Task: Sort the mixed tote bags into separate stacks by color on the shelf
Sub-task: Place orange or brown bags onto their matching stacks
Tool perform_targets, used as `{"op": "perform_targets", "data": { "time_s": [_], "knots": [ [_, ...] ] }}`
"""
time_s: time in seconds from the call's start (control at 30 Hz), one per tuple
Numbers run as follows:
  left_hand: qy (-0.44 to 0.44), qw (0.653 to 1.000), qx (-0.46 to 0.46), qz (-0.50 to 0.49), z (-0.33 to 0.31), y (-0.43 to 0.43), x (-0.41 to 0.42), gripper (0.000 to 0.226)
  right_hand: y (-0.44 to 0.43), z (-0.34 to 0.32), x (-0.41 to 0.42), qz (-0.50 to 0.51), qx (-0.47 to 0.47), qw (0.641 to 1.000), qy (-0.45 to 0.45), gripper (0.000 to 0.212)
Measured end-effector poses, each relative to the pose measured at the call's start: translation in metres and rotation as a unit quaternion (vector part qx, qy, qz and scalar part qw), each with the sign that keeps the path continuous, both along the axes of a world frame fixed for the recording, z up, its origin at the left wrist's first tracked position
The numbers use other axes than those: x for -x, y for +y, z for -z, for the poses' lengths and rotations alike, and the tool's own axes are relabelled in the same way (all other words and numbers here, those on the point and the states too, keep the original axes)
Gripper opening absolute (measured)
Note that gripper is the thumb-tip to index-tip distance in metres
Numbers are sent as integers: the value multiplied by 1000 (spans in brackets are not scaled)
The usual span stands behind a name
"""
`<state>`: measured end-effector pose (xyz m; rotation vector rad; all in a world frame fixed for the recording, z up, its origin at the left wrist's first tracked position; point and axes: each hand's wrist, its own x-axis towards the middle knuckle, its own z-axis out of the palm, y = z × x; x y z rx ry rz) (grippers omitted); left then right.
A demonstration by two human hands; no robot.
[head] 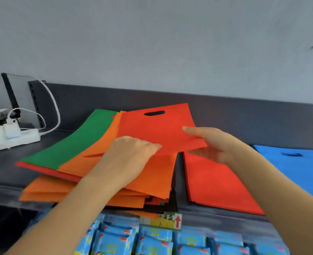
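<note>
A red tote bag [157,129] with a cut-out handle is lifted above the mixed pile [89,162]. My right hand [212,144] pinches its right edge, thumb on top. My left hand [128,155] lies on the pile with its fingertips at the red bag's lower edge. The mixed pile shows an orange bag [152,179] on top, a green bag [69,144] and more red and orange bags below. To the right lies a red stack [218,183]. A blue stack [299,166] lies at the far right.
The bags rest on a dark shelf [8,172] with a dark back panel [244,116]. A white power strip [10,137] with plug and cables sits at the left. Blue packets [152,240] fill the shelf below, behind a price label [161,220].
</note>
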<state>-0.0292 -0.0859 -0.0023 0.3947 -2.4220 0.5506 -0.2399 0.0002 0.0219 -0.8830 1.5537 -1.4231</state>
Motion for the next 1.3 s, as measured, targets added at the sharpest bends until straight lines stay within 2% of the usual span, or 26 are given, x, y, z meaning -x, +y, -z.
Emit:
{"op": "perform_targets", "data": {
  "time_s": [0.03, 0.1, 0.17, 0.23, 0.37, 0.47, 0.57, 0.67, 0.73, 0.8, 0.87, 0.97, 1.1, 1.23, 1.3],
  "knots": [
    [-19, 1000, 7, 12, 2, 9, 16, 44, 12, 1, 10, 2, -6, 999, 37, 32],
    [-61, 998, 7, 24, 9, 22, 46, 37, 33, 6, 31, 55, -15, 993, 107, 46],
    [-95, 995, -4, 32, 16, 38, 75, 29, 56, 9, 53, 107, -21, 984, 139, 53],
    [-113, 992, -29, 53, 22, 58, 104, 33, 77, 16, 78, 144, -48, 973, 177, 55],
    [-154, 978, -102, 100, 42, 95, 151, 40, 116, 42, 128, 173, -143, 936, 272, 41],
    [-209, 964, -135, 93, 56, 112, 172, 44, 132, 60, 149, 186, -205, 901, 334, 53],
    [-255, 948, -176, 74, 67, 119, 181, 29, 137, 76, 158, 185, -255, 860, 401, 58],
    [-281, 928, -238, 49, 66, 120, 180, 63, 133, 84, 162, 162, -294, 829, 448, 42],
    [-290, 918, -265, 42, 60, 124, 175, 69, 128, 81, 162, 152, -305, 797, 499, 33],
    [-281, 917, -279, 44, 52, 128, 167, 64, 120, 76, 156, 149, -305, 773, 536, 53],
    [-234, 931, -275, 46, 44, 126, 154, 57, 108, 70, 142, 154, -243, 779, 557, 63],
    [-142, 953, -268, 25, 27, 110, 120, 46, 78, 60, 106, 128, -105, 823, 543, 53],
    [-68, 964, -250, -61, 8, 68, 57, 37, 42, 50, 45, 58, -15, 863, 501, 49],
    [-62, 946, -281, -148, 8, 25, -10, 38, 28, 42, -8, -80, 69, 862, 496, 65],
    [-61, 932, -308, -183, 14, 4, -37, 46, 27, 37, -29, -174, 75, 853, 487, 74]
  ]
}}
